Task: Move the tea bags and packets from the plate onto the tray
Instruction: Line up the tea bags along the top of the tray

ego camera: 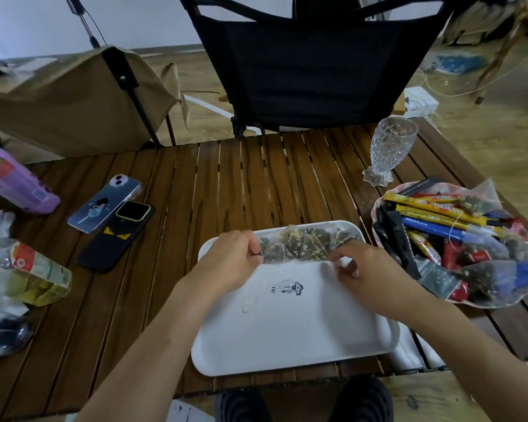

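A white tray (293,327) lies on the wooden slat table in front of me. Along its far edge sits a row of pyramid tea bags (302,243) with strings and paper tags trailing onto the tray. My left hand (232,257) pinches the left end of that row. My right hand (363,269) touches the right end, fingers curled around strings. To the right, a pink-rimmed plate (378,205) is heaped with stick packets (433,214), sachets and more tea bags (485,275).
A cut-glass goblet (390,147) stands behind the plate. Two phones (104,205) (119,236) lie left of the tray, with a purple bottle (16,184) and an oil bottle (34,275) farther left. A black chair (311,62) faces the table's far edge.
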Motion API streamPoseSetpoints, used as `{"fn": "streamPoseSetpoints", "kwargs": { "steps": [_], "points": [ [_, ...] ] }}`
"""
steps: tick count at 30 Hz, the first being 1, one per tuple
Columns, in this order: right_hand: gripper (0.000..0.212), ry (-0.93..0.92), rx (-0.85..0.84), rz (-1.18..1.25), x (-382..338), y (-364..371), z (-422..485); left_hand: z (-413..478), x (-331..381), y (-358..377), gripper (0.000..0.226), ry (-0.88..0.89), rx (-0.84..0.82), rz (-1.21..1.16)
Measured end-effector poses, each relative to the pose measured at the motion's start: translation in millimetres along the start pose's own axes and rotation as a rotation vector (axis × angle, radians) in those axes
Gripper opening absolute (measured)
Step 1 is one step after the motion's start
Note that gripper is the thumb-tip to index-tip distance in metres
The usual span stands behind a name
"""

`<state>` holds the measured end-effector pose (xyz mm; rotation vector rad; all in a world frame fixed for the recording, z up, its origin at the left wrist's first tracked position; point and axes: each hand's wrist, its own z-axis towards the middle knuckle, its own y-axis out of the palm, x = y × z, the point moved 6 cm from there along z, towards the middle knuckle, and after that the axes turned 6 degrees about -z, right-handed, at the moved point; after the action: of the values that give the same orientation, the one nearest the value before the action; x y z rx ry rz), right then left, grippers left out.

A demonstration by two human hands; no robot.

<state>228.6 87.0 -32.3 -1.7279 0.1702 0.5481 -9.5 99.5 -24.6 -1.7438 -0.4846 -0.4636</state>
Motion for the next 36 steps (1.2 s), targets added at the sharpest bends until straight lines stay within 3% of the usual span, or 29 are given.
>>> {"fn": "streamPoseSetpoints", "kwargs": {
  "steps": [9, 12, 19, 23, 27, 30, 36],
  "points": [
    [0.019, 0.001, 0.002, -0.058, -4.2, -5.5, -2.9, -9.8, 1.9, -6.7, 0.027, -0.003, -0.095, 0.094],
    [0.016, 0.020, 0.005, -0.086, -6.5, -12.4, -6.4, -24.5, 1.8, -14.3, 0.022, 0.001, -0.069, 0.114],
    [0.019, 0.040, 0.088, -0.130, -5.8, -33.4, -17.4, -38.7, 55.0, 4.3, 0.010, 0.197, 0.000, 0.116],
    [0.015, 0.092, 0.207, -0.221, 7.7, -64.8, -27.8, -37.0, 76.8, 14.7, 0.010, 0.301, 0.045, 0.154],
    [0.007, 0.166, 0.453, -0.171, 38.2, -106.2, -39.3, -37.6, 82.3, 17.9, 0.010, 0.349, 0.036, 0.184],
    [0.013, 0.279, 0.601, -0.232, 68.3, -129.1, -43.8, -37.8, 82.0, 18.2, 0.009, 0.346, 0.028, 0.196],
    [0.044, 0.496, 0.404, -0.298, 113.5, -121.2, -28.1, -36.7, 79.9, 18.4, 0.011, 0.340, 0.007, 0.206]
  ]
}}
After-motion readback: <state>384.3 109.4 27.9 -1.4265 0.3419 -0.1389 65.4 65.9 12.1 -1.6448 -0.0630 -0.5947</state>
